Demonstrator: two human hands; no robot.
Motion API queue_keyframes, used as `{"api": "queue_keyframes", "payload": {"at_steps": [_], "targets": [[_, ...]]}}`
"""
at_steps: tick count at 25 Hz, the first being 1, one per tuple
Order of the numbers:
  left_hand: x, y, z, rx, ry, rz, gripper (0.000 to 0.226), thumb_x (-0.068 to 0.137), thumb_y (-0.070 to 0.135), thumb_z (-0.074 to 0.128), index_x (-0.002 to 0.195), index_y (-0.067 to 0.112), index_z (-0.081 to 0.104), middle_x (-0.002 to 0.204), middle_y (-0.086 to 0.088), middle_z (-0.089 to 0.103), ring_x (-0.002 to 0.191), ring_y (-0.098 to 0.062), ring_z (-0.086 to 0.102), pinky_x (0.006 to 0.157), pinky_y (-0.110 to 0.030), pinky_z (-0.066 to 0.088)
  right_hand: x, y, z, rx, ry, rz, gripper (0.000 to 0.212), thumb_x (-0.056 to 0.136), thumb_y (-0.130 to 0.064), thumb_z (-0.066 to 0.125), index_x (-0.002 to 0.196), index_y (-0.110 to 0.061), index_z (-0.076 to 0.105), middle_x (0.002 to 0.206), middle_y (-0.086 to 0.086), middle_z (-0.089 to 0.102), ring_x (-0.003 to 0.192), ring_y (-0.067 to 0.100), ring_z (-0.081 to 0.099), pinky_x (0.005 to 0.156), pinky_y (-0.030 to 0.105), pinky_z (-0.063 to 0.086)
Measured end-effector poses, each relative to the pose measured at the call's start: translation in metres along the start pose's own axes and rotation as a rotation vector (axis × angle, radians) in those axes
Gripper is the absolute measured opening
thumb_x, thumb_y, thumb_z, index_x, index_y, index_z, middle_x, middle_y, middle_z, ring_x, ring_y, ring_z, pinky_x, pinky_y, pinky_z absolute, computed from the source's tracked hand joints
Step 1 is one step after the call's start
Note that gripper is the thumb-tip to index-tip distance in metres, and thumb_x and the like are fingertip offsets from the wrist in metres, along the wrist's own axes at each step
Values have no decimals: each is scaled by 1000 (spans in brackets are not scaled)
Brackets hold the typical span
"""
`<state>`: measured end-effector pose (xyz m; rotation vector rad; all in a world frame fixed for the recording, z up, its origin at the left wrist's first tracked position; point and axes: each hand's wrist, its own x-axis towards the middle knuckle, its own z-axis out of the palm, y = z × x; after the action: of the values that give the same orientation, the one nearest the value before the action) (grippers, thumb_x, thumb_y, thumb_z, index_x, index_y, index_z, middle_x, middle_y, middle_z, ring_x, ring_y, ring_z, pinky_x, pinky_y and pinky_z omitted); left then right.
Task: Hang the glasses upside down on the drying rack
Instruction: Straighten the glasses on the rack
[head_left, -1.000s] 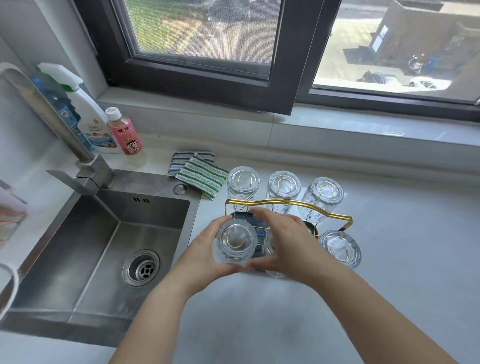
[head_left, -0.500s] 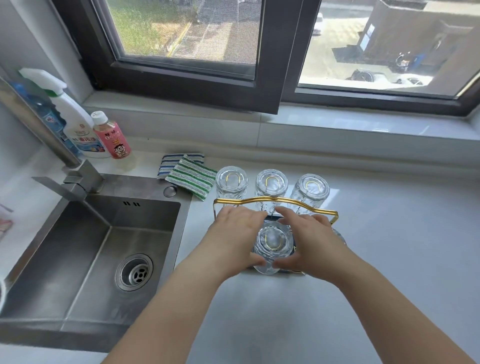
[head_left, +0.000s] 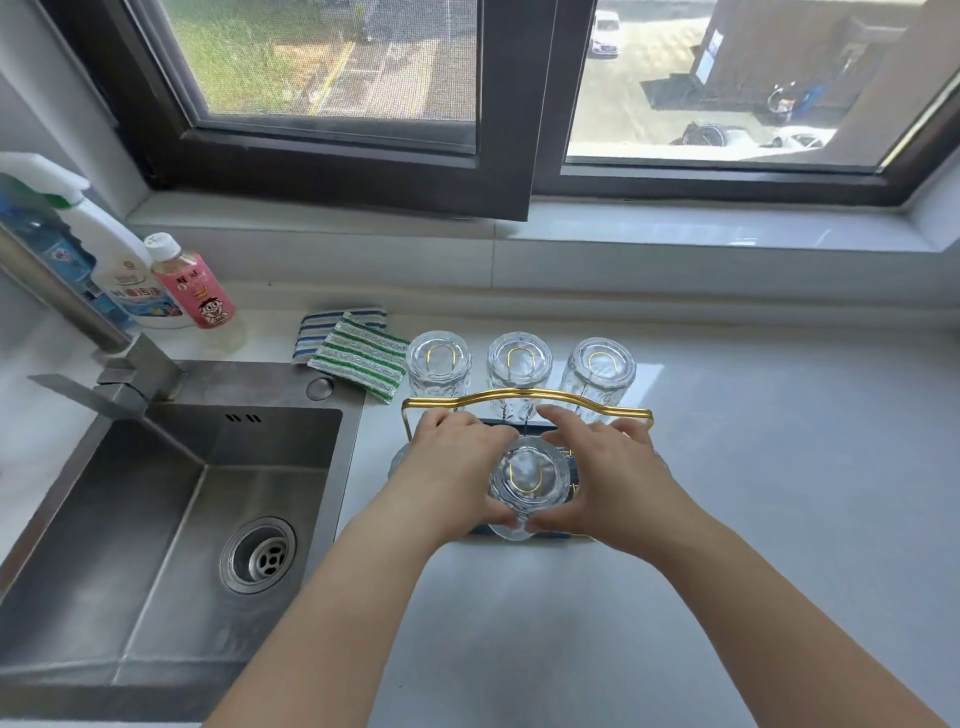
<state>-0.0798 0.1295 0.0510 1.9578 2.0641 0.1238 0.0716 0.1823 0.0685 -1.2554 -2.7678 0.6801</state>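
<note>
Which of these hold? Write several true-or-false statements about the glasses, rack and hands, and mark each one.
1. Both hands, left hand and right hand, hold the front middle glass. True.
2. Three glasses stand upside down in the back row of the rack. True.
3. The sink is full of dishes. False: its basin is bare.
4. The striped cloths lie in the sink. False: they lie on the counter behind it.
5. The pink bottle is lying down. False: it stands upright.
</note>
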Motion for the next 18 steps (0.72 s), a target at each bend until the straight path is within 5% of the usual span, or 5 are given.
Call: {"api": "queue_keyframes", "payload": {"at_steps": [8, 14, 18], "targets": [[-3, 5, -5, -59, -42, -24, 74, 69, 45, 73, 133, 27, 40, 134, -4, 46, 127, -23, 28, 106, -31, 17, 2, 5, 2, -23, -8, -51, 100, 59, -54, 75, 140, -30, 20, 135, -11, 52, 125, 14, 38, 107, 30, 16], [-10, 20, -5, -121, 45, 59, 89, 73, 49, 69, 143, 27, 18, 147, 8, 30, 136, -14, 19, 108, -28, 7, -37, 56, -17, 306, 187, 27, 71, 55, -36, 85, 114, -43, 48, 113, -26, 55, 106, -5, 52, 88, 1, 30], [-1, 60, 1, -188, 40, 193, 89, 79, 44, 66, 146, 25, 10, 150, 6, 26, 136, -13, 16, 109, -26, 5, -52, 87, -4, 380, 180, 173, 80, 56, -31, 86, 123, -37, 42, 123, -16, 52, 112, 3, 49, 94, 18, 35]]}}
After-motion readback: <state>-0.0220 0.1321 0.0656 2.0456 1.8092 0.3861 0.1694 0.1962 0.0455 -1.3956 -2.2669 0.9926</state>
